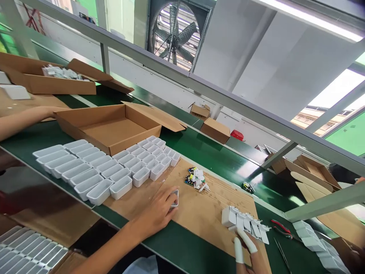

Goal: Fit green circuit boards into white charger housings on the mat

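Note:
My left hand (pixel 162 208) is closed around a small white plastic case (pixel 175 198) on the cardboard sheet (pixel 196 217). To the left stand rows of similar open white cases (pixel 104 163). My right hand (pixel 246 253) wears white finger covers on two fingers, which are stretched out and apart. Its fingertips are at the near side of a row of white plug parts (pixel 246 222); whether they touch is hard to tell. Between and beyond my hands lies a small pile of circuit boards with white parts (pixel 196 178).
Another person's hand (pixel 45 113) is at the open cardboard box (pixel 114 133). Red-handled pliers (pixel 282 229) and tweezers (pixel 282 254) lie at the right, near stacked white cases (pixel 316 243). A metal rail (pixel 188 80) crosses behind the green bench (pixel 196 142).

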A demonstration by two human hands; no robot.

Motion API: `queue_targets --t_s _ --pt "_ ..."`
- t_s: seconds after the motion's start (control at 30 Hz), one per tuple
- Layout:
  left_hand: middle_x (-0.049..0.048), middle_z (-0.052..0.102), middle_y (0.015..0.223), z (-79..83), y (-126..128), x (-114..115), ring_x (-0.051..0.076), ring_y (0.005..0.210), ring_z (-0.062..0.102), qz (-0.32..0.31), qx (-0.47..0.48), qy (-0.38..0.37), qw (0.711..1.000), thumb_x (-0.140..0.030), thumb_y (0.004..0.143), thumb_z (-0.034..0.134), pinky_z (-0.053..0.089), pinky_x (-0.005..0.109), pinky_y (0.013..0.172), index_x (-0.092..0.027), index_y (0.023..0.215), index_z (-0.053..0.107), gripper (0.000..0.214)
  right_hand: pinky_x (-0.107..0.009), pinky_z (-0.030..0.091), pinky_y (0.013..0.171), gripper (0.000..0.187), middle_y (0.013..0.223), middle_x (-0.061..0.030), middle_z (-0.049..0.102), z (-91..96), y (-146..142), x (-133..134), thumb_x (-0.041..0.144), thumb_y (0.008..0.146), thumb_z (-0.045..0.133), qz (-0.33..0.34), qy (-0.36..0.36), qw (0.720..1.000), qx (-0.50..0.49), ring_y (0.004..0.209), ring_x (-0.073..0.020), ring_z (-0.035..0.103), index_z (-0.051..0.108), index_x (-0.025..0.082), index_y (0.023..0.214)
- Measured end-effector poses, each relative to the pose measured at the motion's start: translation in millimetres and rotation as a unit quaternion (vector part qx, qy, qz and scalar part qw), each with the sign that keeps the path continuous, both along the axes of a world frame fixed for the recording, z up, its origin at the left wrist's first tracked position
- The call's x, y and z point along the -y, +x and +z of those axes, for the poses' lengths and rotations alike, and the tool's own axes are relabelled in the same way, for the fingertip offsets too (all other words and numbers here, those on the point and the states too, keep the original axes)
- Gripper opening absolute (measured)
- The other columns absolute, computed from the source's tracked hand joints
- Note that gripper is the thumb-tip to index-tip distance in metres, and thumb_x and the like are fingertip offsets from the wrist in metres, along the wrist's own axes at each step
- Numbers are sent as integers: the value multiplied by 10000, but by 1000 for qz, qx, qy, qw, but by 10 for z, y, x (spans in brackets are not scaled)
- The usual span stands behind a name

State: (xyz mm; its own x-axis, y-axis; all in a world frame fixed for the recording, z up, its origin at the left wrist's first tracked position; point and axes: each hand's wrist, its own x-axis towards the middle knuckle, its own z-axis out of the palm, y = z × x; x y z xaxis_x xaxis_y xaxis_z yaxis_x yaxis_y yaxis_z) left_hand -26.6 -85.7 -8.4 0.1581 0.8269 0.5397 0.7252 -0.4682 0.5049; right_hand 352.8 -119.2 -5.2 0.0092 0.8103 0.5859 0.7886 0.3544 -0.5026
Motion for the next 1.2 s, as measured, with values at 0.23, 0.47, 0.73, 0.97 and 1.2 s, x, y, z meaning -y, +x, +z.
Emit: queue_targets --t_s 0.23,0.47,0.73,0.97,1.2 --pt "105 581 1573 -446 32 80 291 1302 690 6 26 5 1000 -243 1022 539 621 410 1050 -298 1516 505 499 -546 591 1092 561 1488 -142 590 380 -947 -827 107 947 481 207 -6 966 152 1347 -315 624 478 250 1489" --pt "112 675 1447 -303 -46 100 293 1265 719 -26 52 0 998 -245 1015 570 639 418 1035 -310 1505 531 495 -500 518 1119 446 1406 -197 596 453 -1636 -1764 60 843 536 149 -83 961 218 1325 -324 579 571 158 1277" --pt "102 689 1446 -315 -73 110 305 1259 729 -40 95 -15 995 -243 997 595 652 432 1023 -347 1513 553 528 -305 509 801 244 920 -73 638 457 -1942 -2295 17 705 567 91 -130 961 227 874 -224 621 615 181 880" --pt "117 688 1434 -295 -65 116 309 1265 723 -30 85 -9 996 -246 1004 595 648 431 1026 -316 1459 582 460 -369 578 896 373 1220 -112 604 795 -1990 -2044 104 842 535 166 -27 975 148 1009 -224 634 672 195 1176" --pt "119 714 1334 -303 -53 108 312 1259 715 6 138 -20 990 -342 1017 622 632 465 1039 -255 1248 608 247 -433 608 1004 459 1335 -129 615 677 -1601 -1080 170 988 591 346 -2 920 186 1215 -270 657 572 279 1434"
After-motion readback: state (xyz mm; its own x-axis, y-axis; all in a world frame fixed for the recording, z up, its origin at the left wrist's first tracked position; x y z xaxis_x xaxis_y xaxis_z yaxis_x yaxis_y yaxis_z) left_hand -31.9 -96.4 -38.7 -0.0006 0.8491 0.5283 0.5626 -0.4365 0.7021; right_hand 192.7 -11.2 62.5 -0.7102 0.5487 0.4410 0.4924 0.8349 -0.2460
